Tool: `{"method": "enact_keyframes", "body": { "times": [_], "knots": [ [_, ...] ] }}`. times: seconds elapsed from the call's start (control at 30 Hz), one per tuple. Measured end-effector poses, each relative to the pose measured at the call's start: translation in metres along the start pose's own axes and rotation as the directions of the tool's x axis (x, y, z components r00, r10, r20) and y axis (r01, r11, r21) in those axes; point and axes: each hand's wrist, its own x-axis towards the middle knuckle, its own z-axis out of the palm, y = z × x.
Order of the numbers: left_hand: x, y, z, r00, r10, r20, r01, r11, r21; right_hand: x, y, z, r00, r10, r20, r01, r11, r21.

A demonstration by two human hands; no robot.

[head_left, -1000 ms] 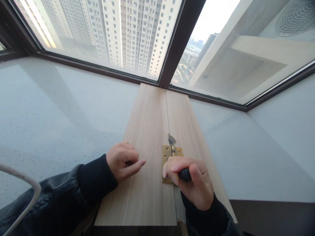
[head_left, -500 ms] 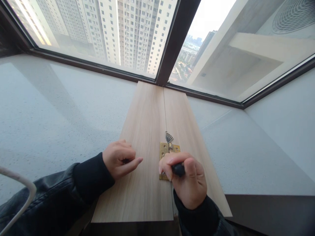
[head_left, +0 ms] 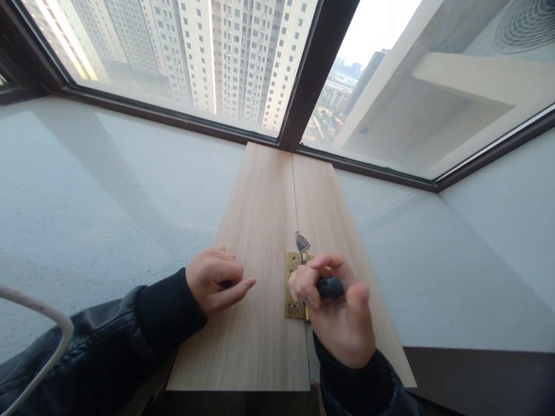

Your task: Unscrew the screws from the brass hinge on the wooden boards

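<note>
A brass hinge (head_left: 295,312) lies across the seam between two pale wood boards. My right hand (head_left: 342,323) is over it, gripping a black-handled screwdriver (head_left: 330,288) with thumb and index finger lifted off the handle. The screwdriver's shaft and tip are hidden behind the fingers, as is much of the hinge. Touching or close to the hinge's far end is a fan of several small screws (head_left: 302,242). To the left, my left hand (head_left: 219,280) rests on the left board (head_left: 255,231), its fingers curled and its thumb pointing at the hinge. I see nothing held in it.
The narrower right board (head_left: 321,196) runs beside the left one toward the dark window frame (head_left: 299,86). Both lie on a white speckled sill (head_left: 143,190). A pale cable (head_left: 56,346) curves past my left sleeve. The boards' near ends overhang a dark gap.
My right hand has loosened and turned around the screwdriver; the thumb and index finger have opened away, and the handle now tilts to the right. My left hand stays where it was on the board.
</note>
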Motion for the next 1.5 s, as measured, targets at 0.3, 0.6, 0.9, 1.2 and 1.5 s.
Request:
{"method": "enact_keyframes", "body": {
  "times": [0.3, 0.6, 0.9, 1.2, 1.5],
  "knots": [
    [0.0, 0.0, 0.0, 1.0, -0.012, -0.002, 0.012, 1.0, -0.009, -0.002, -0.002, -0.006, 0.996, -0.08, 0.034, 0.085, 0.982, -0.17],
    [0.0, 0.001, -0.001, 1.0, -0.017, 0.002, 0.017, 1.0, 0.003, -0.002, -0.003, 0.008, 1.0, 0.003, 0.025, -0.002, 0.999, -0.038],
    [0.0, 0.0, 0.0, 0.999, -0.035, -0.01, 0.035, 0.999, -0.033, 0.007, -0.003, 0.006, 1.0, -0.004, 0.003, 0.004, 0.994, 0.113],
    [-0.001, 0.0, 0.0, 0.999, -0.038, -0.005, 0.038, 0.999, -0.036, 0.004, -0.008, -0.005, 0.994, -0.105, 0.037, 0.11, 0.979, -0.172],
    [-0.001, 0.0, 0.0, 0.999, -0.035, -0.009, 0.034, 0.998, -0.049, 0.01, -0.008, 0.003, 0.997, 0.041, 0.072, -0.048, 0.995, 0.089]
  ]
}}
